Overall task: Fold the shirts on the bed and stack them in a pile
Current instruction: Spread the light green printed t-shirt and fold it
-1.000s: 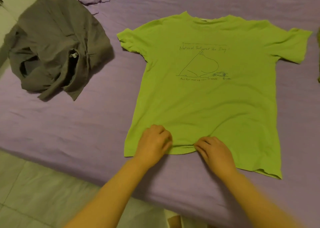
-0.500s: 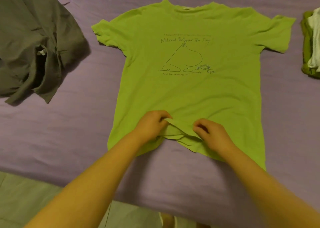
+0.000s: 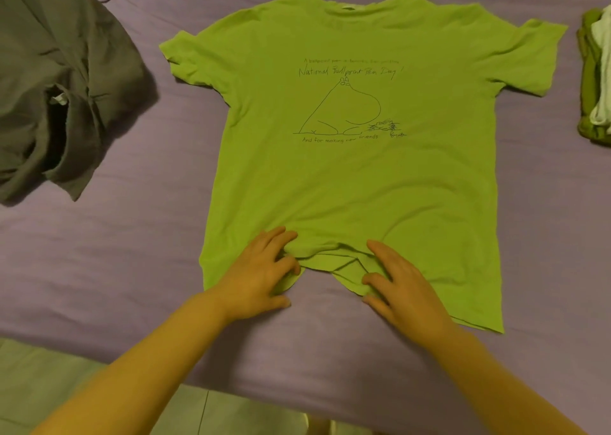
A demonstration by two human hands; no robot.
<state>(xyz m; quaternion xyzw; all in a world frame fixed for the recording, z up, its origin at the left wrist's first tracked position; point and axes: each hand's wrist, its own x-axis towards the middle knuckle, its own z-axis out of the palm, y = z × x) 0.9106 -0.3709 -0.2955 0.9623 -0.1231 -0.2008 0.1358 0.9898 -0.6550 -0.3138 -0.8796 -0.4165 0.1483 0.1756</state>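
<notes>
A lime-green T-shirt [image 3: 357,183] with a line drawing and handwritten text lies flat, front up, on the purple bed sheet [image 3: 132,252]. Its collar points away from me. The middle of its bottom hem is bunched and pushed up toward the chest. My left hand [image 3: 261,269] grips the bunched hem left of centre, with fabric caught between its fingers. My right hand [image 3: 403,279] holds the hem just right of centre, thumb and fingers on the folded edge. A crumpled grey shirt [image 3: 56,80] lies at the far left.
A folded pile of olive-green and white cloth [image 3: 595,77] sits at the right edge of the view. The bed's near edge runs below my forearms, with pale floor tiles [image 3: 49,385] beyond it.
Both hands have pushed the middle of the hem up, so it now lies bunched and folded. The view has shifted right, showing the pile at the right.
</notes>
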